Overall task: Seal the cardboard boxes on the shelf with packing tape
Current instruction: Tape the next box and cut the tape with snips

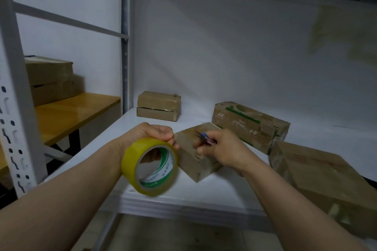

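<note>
White shelf [204, 193] before a white wall [224, 57], grey post [124, 47] at left. Past the post, wooden surface [77, 112] bearing stacked boxes [51, 79]. On the shelf: back box [158, 106] by the wall; printed box [248, 126] right of it; big box [326, 177] at the right edge; mid box [189, 159] near the front. Left hand [155, 132] curled round yellow tape [130, 161], just beside the mid box. Right hand [222, 149] on the mid box, fingers pinching a small dark tool [205, 137], too blurred to name.

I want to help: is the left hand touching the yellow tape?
Touching. The head view shows the left hand gripping the tape, fingers curled over its top rim.
</note>
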Available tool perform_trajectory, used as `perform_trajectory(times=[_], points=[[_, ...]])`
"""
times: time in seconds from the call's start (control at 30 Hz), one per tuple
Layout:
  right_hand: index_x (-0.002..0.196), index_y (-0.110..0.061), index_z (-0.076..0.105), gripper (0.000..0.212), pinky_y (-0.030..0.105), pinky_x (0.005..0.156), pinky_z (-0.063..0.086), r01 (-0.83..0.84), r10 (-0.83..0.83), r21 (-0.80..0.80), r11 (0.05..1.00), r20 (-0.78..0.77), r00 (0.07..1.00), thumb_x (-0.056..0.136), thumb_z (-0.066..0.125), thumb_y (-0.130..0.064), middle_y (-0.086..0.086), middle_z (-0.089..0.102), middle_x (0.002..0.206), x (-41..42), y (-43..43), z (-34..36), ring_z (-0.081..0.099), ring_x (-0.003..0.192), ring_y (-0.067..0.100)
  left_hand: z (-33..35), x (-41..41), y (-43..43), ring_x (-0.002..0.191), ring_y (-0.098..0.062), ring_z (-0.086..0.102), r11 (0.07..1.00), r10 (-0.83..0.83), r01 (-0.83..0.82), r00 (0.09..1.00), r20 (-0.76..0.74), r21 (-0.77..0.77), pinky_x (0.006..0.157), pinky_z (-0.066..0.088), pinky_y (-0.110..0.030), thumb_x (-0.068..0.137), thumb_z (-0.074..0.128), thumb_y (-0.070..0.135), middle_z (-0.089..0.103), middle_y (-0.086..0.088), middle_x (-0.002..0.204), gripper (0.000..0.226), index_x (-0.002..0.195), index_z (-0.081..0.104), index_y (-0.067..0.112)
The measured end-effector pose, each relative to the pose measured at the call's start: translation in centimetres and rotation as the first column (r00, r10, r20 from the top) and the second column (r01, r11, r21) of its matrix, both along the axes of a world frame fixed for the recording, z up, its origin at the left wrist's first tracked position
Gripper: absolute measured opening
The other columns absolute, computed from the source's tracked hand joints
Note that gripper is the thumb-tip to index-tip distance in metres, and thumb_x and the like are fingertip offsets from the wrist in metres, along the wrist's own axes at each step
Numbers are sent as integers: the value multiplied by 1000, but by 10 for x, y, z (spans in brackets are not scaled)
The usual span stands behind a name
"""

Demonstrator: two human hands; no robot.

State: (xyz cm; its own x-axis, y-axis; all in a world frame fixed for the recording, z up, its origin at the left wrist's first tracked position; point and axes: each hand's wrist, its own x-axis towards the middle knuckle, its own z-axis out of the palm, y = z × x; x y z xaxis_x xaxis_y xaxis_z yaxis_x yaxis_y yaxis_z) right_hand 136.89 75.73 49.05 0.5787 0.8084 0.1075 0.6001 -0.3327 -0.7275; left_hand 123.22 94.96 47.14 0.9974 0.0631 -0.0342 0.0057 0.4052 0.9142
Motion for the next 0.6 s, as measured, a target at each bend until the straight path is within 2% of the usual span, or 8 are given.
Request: perform_trajectory(times=[0.13, 0.27, 0.4, 0.47, 0.53, 0.6], points=[[98, -26, 71, 10, 38, 99, 49, -46, 48, -57, 997, 22, 999, 95, 66, -17, -6, 68, 104, -1, 1, -3, 61, 102, 11, -14, 1, 1, 72, -25, 67, 1000, -20, 19, 999, -26, -24, 75, 59, -34, 58, 91, 4, 58, -14, 69, 32, 68, 61, 1], [103, -28, 69, 12, 42, 98, 52, -52, 50, -54, 997, -51, 997, 91, 72, -30, -4, 68, 106, 1, 1, -4, 63, 102, 15, -22, 4, -2, 71, -24, 67, 1000, -4, 3, 999, -50, -22, 70, 58, -32, 49, 96, 8, 60, -14, 68, 37, 67, 64, 2], [104, -30, 66, 11, 36, 89, 53, -79, 80, -57, 995, 20, 997, 95, 66, -36, -6, 68, 102, -2, 1, -10, 63, 95, 13, -21, 3, -4, 70, -22, 68, 999, 36, -38, 996, -79, -17, 72, 59, -32, 44, 99, 11, 62, -12, 69, 38, 66, 67, 4], [103, -30, 68, 10, 33, 86, 51, -93, 93, 7, 996, -41, 995, 96, 64, -36, -6, 69, 100, 1, -4, -9, 63, 94, 12, -21, 1, -4, 67, -22, 67, 998, 42, -45, 996, -79, -36, 73, 60, -32, 44, 98, 9, 60, -12, 67, 39, 66, 66, 3], [99, -32, 73, 9, 30, 85, 50, -69, 88, 139, 988, -142, 986, 96, 64, -30, -9, 71, 97, 5, -12, -10, 65, 93, 10, -21, -2, -5, 69, -22, 67, 998, 45, -48, 996, -76, -40, 72, 59, -31, 47, 97, 9, 59, -12, 67, 37, 65, 65, 3], [96, -33, 74, 14, 27, 85, 50, -75, 102, 219, 973, -116, 988, 95, 66, -21, -11, 71, 96, 9, -19, -15, 66, 91, 5, -21, -5, -6, 72, -22, 67, 993, 86, -93, 991, -100, -66, 72, 59, -31, 55, 94, 10, 61, -12, 70, 31, 68, 66, 4]])
